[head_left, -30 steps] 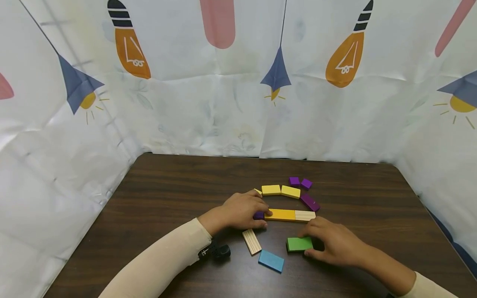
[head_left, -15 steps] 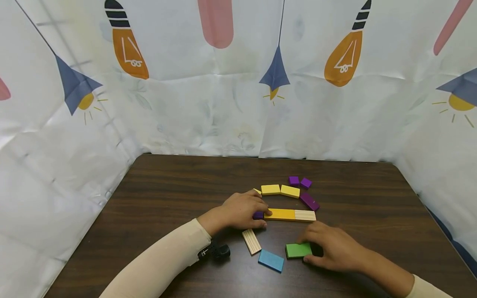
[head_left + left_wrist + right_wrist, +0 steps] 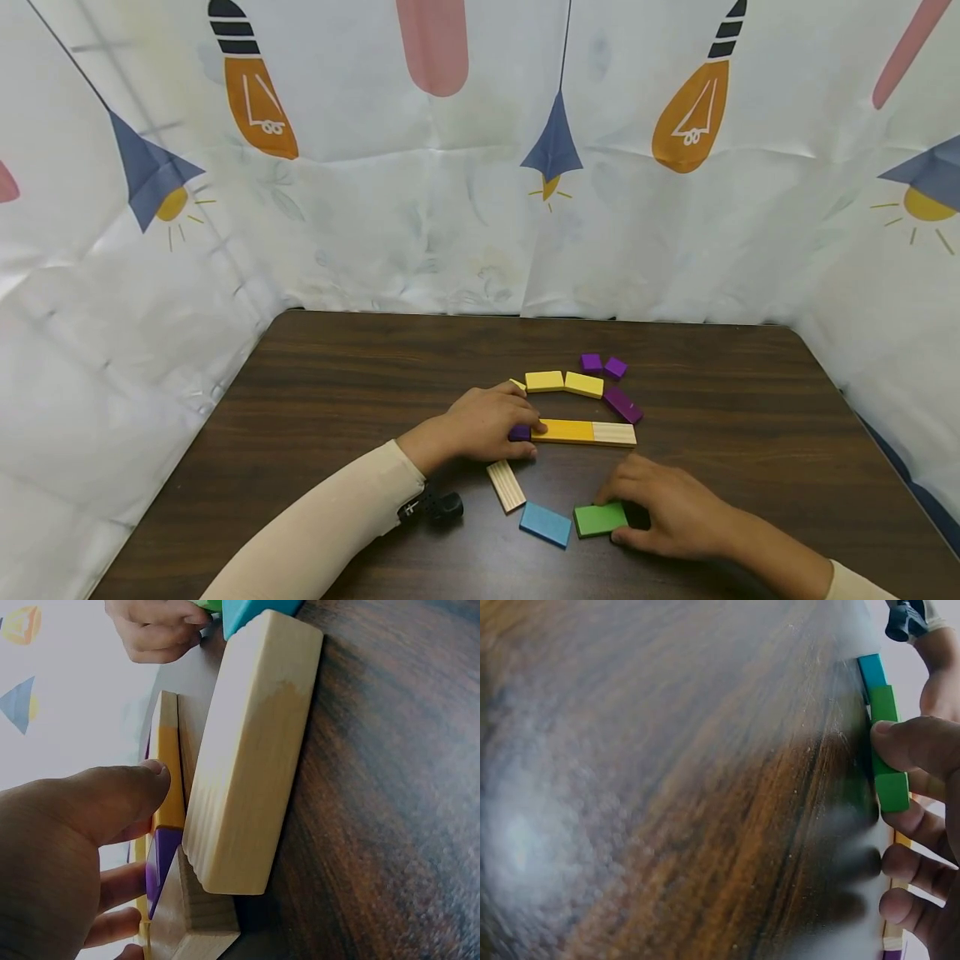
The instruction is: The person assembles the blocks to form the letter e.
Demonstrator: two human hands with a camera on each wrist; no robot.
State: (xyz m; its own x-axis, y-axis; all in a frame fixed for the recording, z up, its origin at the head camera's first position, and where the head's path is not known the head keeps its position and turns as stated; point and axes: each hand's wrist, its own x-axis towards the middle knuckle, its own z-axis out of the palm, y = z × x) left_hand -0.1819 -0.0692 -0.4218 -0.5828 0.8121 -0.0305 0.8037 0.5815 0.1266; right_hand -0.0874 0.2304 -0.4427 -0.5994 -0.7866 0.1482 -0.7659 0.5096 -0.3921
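Right hand [image 3: 678, 512]: fingers curling on, gripping green block [image 3: 600, 519], near bench's front edge.
Left hand [image 3: 487, 423]: fingers pinching purple block [image 3: 520, 433].

A dark wood-grain table [image 3: 337, 392] carries flat blocks: two small purple squares [image 3: 603, 365], a longer purple block [image 3: 624, 406], two yellow blocks [image 3: 564, 382], a row of purple block [image 3: 519, 432], orange block [image 3: 566, 431] and pale wooden block [image 3: 614, 433], a ribbed wooden block [image 3: 506, 486], a blue block [image 3: 546, 524] and a green block [image 3: 598, 520]
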